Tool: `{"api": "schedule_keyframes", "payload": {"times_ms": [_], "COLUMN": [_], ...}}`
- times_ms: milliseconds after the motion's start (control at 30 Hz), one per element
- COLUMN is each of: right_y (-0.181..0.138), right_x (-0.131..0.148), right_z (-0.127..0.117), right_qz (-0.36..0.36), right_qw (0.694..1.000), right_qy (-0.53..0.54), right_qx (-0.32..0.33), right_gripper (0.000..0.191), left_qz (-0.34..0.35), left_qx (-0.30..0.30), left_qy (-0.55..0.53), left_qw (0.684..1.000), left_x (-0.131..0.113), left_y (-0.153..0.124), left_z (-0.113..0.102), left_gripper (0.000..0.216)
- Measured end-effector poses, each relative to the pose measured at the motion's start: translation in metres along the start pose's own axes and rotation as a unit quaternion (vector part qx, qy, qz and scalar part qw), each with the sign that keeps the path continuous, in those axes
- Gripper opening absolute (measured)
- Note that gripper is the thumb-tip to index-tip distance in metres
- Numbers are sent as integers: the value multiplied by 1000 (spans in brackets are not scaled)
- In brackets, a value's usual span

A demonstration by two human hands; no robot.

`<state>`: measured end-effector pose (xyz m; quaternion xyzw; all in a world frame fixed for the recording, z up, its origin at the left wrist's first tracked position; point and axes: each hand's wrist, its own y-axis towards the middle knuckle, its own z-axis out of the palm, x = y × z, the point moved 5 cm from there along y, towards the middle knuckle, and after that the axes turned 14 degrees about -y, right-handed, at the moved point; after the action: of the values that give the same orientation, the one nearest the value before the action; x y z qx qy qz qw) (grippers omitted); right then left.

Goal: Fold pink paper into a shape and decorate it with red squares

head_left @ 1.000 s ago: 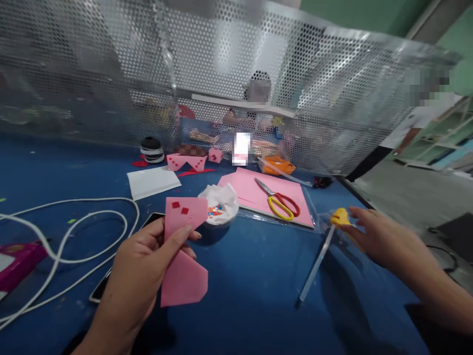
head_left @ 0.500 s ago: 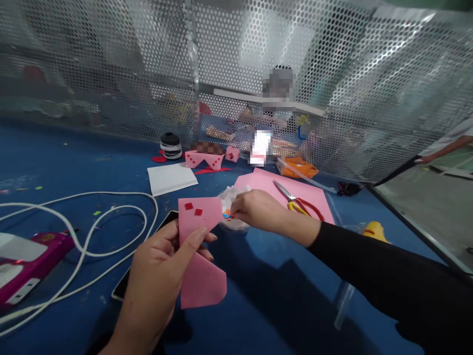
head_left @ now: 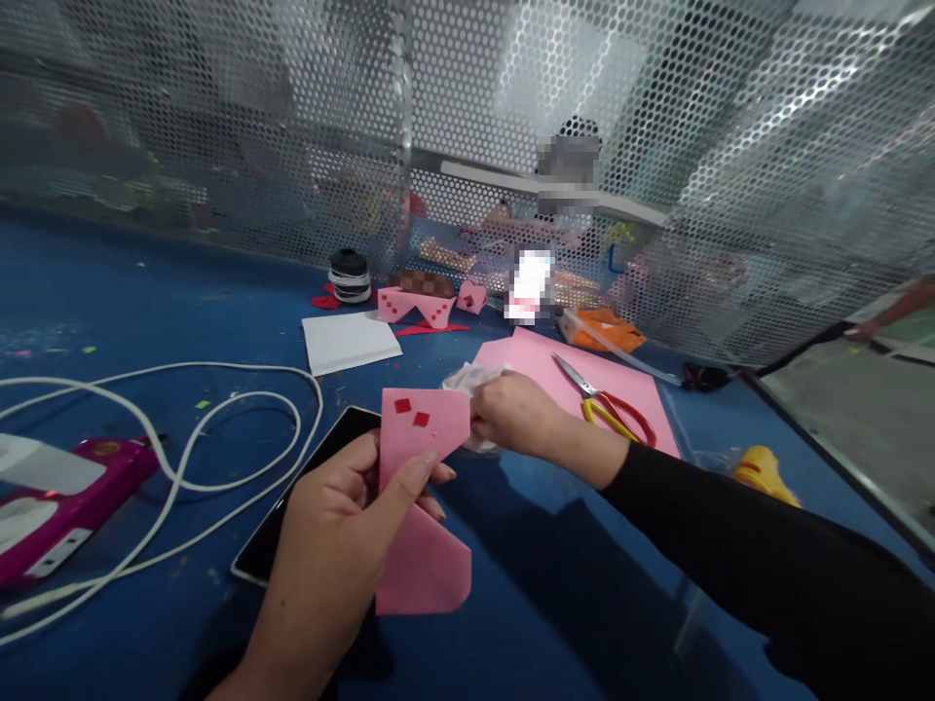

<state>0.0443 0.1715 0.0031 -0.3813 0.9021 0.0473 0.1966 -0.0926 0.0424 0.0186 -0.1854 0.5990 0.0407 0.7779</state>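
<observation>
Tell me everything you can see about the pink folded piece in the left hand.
The pink folded piece looks like thin foam or stiff paper, creased near its middle. Two small red squares sit on its upper flap. The left hand holds it upright above the blue table, thumb in front, fingers behind. Its top right corner reaches the right hand; contact there is unclear.

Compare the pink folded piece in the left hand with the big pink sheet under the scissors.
The folded pink piece is pinched up in the left hand; the pink sheet lies flat on the table. The piece bears two red squares; the sheet bears scissors. Both are pink.
</observation>
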Motion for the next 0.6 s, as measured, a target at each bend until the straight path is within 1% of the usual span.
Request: {"api": "schedule_keyframes", "payload": {"times_ms": [200,433,600], "right_y": [4,1,2], "right_x": [3,-2,0], "right_z": [-2,-5,-8], "right_qz": [1,15,10], "right_qw": [1000,1000,1000], "right_qy": [-9,-1,3], "right_qx": [-5,16,18], "right_gripper": [16,15,16], "left_qz": [7,6,10], "left_qx": [5,7,1], "left_qy": [8,-4,1], "left_qw": [1000,1000,1000], "left_x": [-2,-2,-2], "left_y": [-1,-1,-1], "left_z": [1,1,1], "left_gripper": [33,34,34]}}
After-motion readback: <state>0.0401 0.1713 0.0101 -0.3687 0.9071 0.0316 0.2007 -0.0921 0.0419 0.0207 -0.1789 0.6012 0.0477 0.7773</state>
